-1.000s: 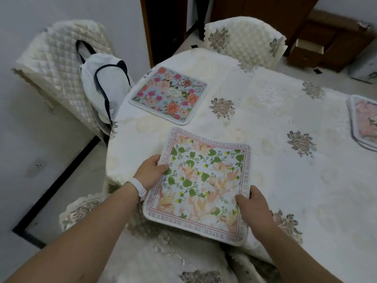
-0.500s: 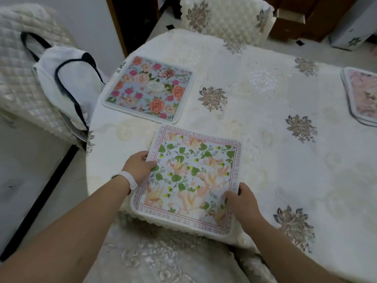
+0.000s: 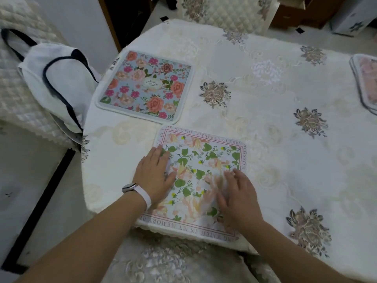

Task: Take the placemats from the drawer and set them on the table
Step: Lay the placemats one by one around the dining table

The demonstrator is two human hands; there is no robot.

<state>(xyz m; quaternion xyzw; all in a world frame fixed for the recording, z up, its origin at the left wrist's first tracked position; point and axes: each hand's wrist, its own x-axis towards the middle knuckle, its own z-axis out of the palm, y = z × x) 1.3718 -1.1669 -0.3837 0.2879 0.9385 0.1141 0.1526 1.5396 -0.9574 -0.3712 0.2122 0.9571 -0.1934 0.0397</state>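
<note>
Far-left mat: a blue rectangular placemat with pink and orange roses (image 3: 145, 85) lies flat on the cream embroidered counter (image 3: 285, 160), just beyond the near one.
Left hand: the left hand (image 3: 154, 176) is spread flat, palm down, on the near mat's left half, gripping nothing.
Near mat: a white, almost square placemat with green leaves, peach flowers and a pink lettered border (image 3: 214, 152) lies directly under both hands, its near edge at the counter's near rim and its sides slanting slightly rightward going far.
Right hand: the right hand (image 3: 237, 196) is flat with fingers extended on the near-right part, motion-blurred.
Far-right mats: pinkish grey-rimmed placemats (image 3: 367, 82) are cut by the frame and well apart; the right hand is likely nearer to them.
</note>
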